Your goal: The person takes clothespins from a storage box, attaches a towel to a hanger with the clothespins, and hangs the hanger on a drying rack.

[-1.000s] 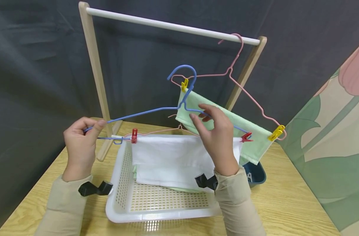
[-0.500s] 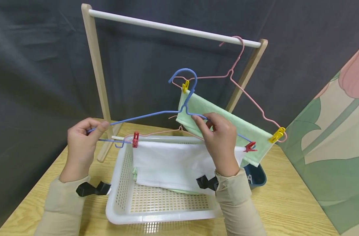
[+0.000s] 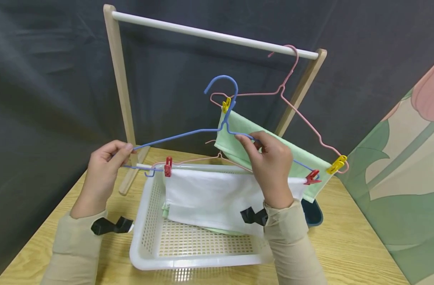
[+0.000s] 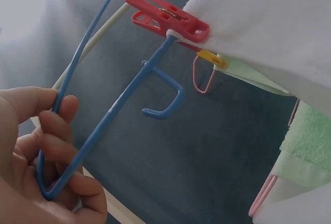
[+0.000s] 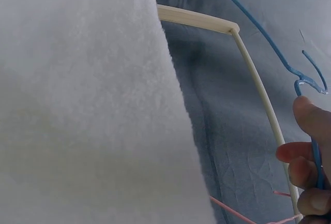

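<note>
Both hands hold up a blue clothes hanger (image 3: 181,135) above the basket. At its left corner my left hand (image 3: 108,166) pinches the wire; the left wrist view shows the fingers curled round the bend. My right hand (image 3: 270,162) grips the right arm of the hanger just beside the hook. A white towel (image 3: 210,194) hangs from the lower bar, clipped by a red clothespin (image 3: 168,166) at its left and another red clothespin (image 3: 312,177) at its right. Part of the towel is hidden behind my right hand.
A wooden rack with a white rod (image 3: 202,33) stands behind. From it a pink hanger (image 3: 302,114) carries a light green towel (image 3: 245,130) on yellow clothespins (image 3: 337,164). Below sits a white basket (image 3: 199,262), with a dark blue bin (image 3: 314,213) to its right.
My right hand, loosely around the hanger's arm a second ago, has closed on it. The hanger and both hands have shifted slightly right, and the hook has risen a little over the last half second.
</note>
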Available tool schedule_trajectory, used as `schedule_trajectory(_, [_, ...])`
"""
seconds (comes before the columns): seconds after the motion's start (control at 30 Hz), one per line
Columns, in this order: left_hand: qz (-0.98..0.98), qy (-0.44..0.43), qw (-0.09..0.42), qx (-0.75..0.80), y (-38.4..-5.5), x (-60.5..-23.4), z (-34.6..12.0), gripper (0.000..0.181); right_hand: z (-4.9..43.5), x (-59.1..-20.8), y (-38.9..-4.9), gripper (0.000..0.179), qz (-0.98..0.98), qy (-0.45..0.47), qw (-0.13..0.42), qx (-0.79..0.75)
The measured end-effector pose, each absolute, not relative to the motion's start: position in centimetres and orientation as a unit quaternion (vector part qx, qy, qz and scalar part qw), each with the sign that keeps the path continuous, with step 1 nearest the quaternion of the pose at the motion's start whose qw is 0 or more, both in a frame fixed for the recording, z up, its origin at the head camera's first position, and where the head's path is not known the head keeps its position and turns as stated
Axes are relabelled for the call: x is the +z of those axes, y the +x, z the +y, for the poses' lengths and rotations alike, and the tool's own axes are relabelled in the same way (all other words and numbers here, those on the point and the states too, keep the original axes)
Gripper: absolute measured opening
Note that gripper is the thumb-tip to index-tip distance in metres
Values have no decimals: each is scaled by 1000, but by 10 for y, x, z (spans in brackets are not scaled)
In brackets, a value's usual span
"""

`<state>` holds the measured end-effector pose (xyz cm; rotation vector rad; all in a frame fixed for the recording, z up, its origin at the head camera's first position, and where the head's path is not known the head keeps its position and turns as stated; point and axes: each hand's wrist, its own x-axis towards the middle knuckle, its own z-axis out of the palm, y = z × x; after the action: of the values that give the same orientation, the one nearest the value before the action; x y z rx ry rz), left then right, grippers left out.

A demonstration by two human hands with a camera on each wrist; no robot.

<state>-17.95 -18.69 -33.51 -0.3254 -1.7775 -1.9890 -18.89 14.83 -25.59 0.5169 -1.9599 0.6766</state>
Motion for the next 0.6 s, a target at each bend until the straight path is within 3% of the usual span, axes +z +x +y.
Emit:
schedule_trajectory(0.2, [-615,-116,209,-751,-180,-335,-189,11,146,-247,-190,25,-794,222,499,266])
schedule_trajectory(0.4, [-574,-124,179,-790,-183,-335,-189,25,150,-230,-191,28,-788,217,511,267])
schedule_trajectory(0.6, [-609,-148,138,-767,-188,-342,-191,27,154,-213,-194,28,-785,213,514,273])
